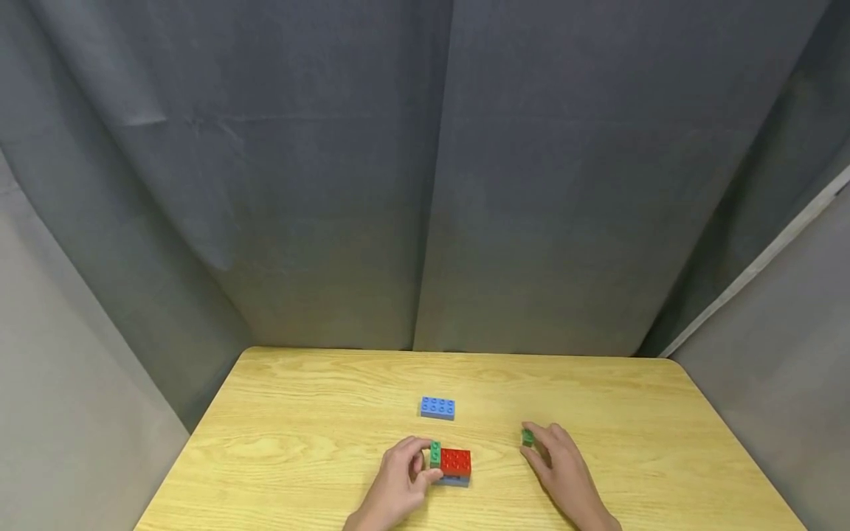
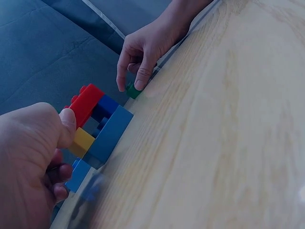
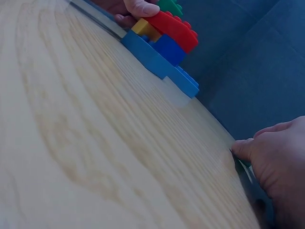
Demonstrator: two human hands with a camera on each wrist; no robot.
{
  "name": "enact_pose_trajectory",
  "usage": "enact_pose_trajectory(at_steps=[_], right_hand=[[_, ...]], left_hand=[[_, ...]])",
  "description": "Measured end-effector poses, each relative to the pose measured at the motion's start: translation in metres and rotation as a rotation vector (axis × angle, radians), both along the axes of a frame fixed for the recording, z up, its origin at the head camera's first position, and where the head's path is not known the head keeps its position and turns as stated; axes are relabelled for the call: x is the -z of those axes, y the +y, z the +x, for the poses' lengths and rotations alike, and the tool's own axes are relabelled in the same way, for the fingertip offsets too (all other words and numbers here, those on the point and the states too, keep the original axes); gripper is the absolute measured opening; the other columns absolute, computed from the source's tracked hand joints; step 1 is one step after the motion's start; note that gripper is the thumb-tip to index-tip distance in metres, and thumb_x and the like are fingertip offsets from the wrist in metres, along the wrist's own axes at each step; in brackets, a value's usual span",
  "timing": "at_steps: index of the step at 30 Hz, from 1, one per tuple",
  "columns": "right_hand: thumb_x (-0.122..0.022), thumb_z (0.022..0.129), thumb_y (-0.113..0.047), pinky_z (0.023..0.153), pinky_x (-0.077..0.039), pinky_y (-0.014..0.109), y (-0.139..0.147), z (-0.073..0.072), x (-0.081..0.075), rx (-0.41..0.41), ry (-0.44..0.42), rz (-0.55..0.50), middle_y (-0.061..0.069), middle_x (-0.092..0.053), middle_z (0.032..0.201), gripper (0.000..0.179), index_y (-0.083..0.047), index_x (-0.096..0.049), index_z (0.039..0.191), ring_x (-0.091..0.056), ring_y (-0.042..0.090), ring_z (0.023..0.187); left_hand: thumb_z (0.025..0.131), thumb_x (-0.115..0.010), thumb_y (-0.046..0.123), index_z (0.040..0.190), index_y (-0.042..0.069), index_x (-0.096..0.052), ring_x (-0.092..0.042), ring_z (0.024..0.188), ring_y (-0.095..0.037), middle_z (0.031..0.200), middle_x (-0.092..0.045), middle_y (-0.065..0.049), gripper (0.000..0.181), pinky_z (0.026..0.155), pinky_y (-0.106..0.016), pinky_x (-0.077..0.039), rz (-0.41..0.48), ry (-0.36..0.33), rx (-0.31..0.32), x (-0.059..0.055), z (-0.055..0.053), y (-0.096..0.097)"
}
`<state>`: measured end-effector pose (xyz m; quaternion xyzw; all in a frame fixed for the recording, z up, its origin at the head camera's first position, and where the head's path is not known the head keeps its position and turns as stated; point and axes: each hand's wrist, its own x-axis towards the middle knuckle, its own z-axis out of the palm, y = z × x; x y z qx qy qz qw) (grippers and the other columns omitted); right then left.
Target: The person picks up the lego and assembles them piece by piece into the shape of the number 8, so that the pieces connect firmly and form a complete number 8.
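My left hand [image 1: 397, 483] holds the left end of a stack of toy bricks between thumb and fingers. A light blue brick [image 2: 110, 136] forms the stack's base. Over it, a yellow brick [image 3: 147, 29] and a darker blue brick [image 3: 169, 49] sit side by side with a gap between them. A red brick [image 1: 457, 462] bridges these two, and a green brick [image 1: 434, 453] tops its left end. Off to the right, my right hand [image 1: 564, 472] pinches a small green brick [image 1: 527, 437] at the table surface; in the right wrist view the fingers mostly hide it.
Behind the stack, a loose blue brick [image 1: 437, 408] with studs up lies on the wooden table [image 1: 319, 413]. Grey curtains [image 1: 332, 184] hang beyond the table's far edge, and pale panels [image 1: 783, 354] flank its sides.
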<state>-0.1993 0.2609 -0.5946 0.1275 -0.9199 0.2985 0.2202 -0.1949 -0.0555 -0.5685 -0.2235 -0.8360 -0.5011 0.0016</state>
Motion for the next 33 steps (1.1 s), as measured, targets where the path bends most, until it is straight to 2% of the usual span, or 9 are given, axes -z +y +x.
enact_pose_trajectory(at_steps=[6,11,18,28,33], right_hand=[[-0.082,0.077,-0.014,0.052,-0.038,0.016,0.0034,-0.001,0.0003,0.012,0.013,-0.001,-0.013,-0.043,0.077,0.05,-0.007,-0.065,0.123,-0.039,0.005,0.063],[-0.083,0.077,-0.018,0.05,-0.035,0.017,0.005,-0.0014,-0.0012,0.053,-0.001,0.014,-0.012,-0.041,0.073,0.054,-0.007,-0.064,0.126,-0.036,0.005,0.061],[-0.081,0.08,-0.025,0.05,-0.033,0.018,0.0069,-0.0027,-0.0003,0.09,-0.02,0.037,-0.011,-0.04,0.071,0.05,-0.006,-0.064,0.124,-0.034,0.004,0.06],[-0.079,0.082,-0.026,0.05,-0.033,0.018,0.0046,-0.0045,0.0042,0.066,-0.015,0.033,-0.012,-0.039,0.07,0.045,-0.005,-0.066,0.12,-0.034,0.004,0.059],[-0.079,0.082,-0.026,0.05,-0.033,0.018,0.0061,-0.0042,0.0039,0.05,0.019,0.033,-0.013,-0.038,0.07,0.045,-0.004,-0.066,0.12,-0.034,0.003,0.06]], left_hand=[[0.088,-0.071,0.034,0.119,0.012,-0.064,-0.04,0.063,-0.003,0.072,-0.044,0.008,0.039,0.056,-0.02,-0.038,0.005,0.006,0.004,0.0016,-0.0005,0.0002],[0.088,-0.071,0.035,0.119,0.012,-0.064,-0.04,0.062,-0.003,0.072,-0.044,0.008,0.039,0.055,-0.019,-0.038,0.008,0.007,0.005,0.0019,-0.0005,0.0001],[0.088,-0.071,0.035,0.119,0.012,-0.064,-0.04,0.062,-0.003,0.072,-0.044,0.008,0.04,0.055,-0.02,-0.038,0.007,-0.001,0.003,0.0009,-0.0004,-0.0001],[0.087,-0.073,0.032,0.119,0.011,-0.064,-0.04,0.061,-0.003,0.071,-0.045,0.008,0.039,0.055,-0.019,-0.038,-0.005,0.005,-0.013,0.0015,0.0003,-0.0016],[0.087,-0.072,0.032,0.119,0.011,-0.064,-0.04,0.061,-0.002,0.072,-0.045,0.009,0.039,0.055,-0.019,-0.039,-0.007,0.032,-0.015,0.0026,-0.0005,0.0012]])
